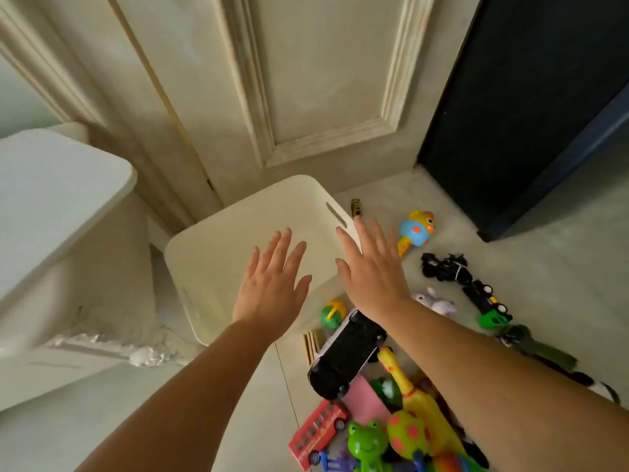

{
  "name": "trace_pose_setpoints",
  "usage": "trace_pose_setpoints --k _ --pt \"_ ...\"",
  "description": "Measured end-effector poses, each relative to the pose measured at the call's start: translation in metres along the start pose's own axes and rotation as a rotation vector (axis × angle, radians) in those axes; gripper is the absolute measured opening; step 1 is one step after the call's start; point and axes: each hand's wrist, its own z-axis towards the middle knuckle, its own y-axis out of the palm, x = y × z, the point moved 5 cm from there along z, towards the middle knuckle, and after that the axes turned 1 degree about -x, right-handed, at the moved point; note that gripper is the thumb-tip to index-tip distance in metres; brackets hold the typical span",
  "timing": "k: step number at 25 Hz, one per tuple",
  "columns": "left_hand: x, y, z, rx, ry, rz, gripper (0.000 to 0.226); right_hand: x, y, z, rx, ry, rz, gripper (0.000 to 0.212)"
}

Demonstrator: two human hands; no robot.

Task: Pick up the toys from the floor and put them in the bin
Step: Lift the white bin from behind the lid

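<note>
Hovering over the cream rectangular plastic bin [218, 267], left hand [269, 284] and right hand [371, 270] are both spread flat, palms down, holding nothing. Scattered plastic toys lie on the floor to the right and nearer; right hand is closer. Large black toy car [343, 356] lies diagonally under the right forearm.

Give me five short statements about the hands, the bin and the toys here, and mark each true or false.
1. Both hands are open and hold nothing. True: left hand, right hand.
2. The bin is cream with a slot handle. True.
3. The red bus lies inside the bin. False: it is on the floor.
4. The left hand grips the rubber chicken. False: nothing holds the chicken.
5. The fish toy lies right of the bin. True.
</note>
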Motion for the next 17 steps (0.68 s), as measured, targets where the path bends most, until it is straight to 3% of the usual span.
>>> trace_pose_setpoints --k 3,8,13,17 --pt "0.0 -0.012 -0.028 0.042 -0.02 0.041 0.061 -0.007 -0.02 -0.02 0.052 0.017 -0.015 0.057" --pt "0.01 -0.09 -0.118 0.174 -0.067 0.01 0.061 -0.042 -0.114 -0.088 0.142 -0.006 0.072 0.055" --pt "0.031 -0.14 -0.204 0.326 -0.04 -0.049 0.057 -0.07 -0.15 -0.166 0.115 -0.075 0.178 0.058" --pt "0.012 -0.132 -0.241 0.274 -0.062 -0.075 0.058 -0.088 -0.127 -0.199 -0.028 -0.095 0.218 0.06"
